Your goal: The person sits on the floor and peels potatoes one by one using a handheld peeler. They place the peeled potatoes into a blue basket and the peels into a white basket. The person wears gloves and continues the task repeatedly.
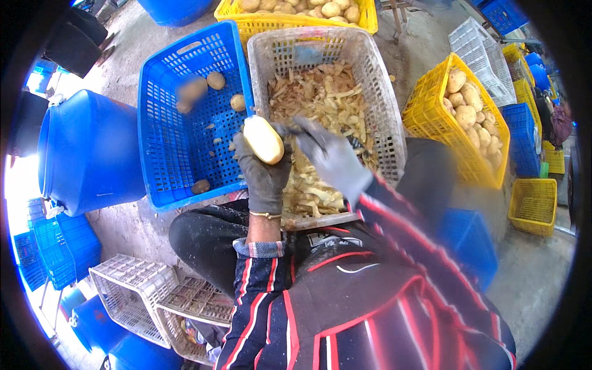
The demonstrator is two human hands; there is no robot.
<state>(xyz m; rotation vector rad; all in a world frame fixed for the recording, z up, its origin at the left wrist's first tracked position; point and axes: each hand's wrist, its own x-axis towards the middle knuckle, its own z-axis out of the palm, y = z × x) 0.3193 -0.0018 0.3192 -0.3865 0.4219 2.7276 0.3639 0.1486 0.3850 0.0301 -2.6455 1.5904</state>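
Note:
My left hand [266, 173], in a dark grey glove, holds a peeled, pale yellow potato [263, 139] tilted upward. Close to its right, my right hand [335, 155] wears a lighter grey glove and is blurred by motion. Its fingers grip a dark hand tool [287, 131], too smeared to make out well, which looks like a peeler. Both hands are above a grey plastic crate [386, 99] holding a heap of potato peels [323, 99]. Left of it stands a blue plastic crate [150, 125] with several brownish potatoes [216, 80] inside.
Yellow crates of potatoes stand at the back [259, 24] and right [423, 108]. A blue drum [95, 150] is on the left. White crates [134, 277] lie at lower left; a blue container [469, 247] sits at my right. A person's dark clothing [76, 39] shows upper left.

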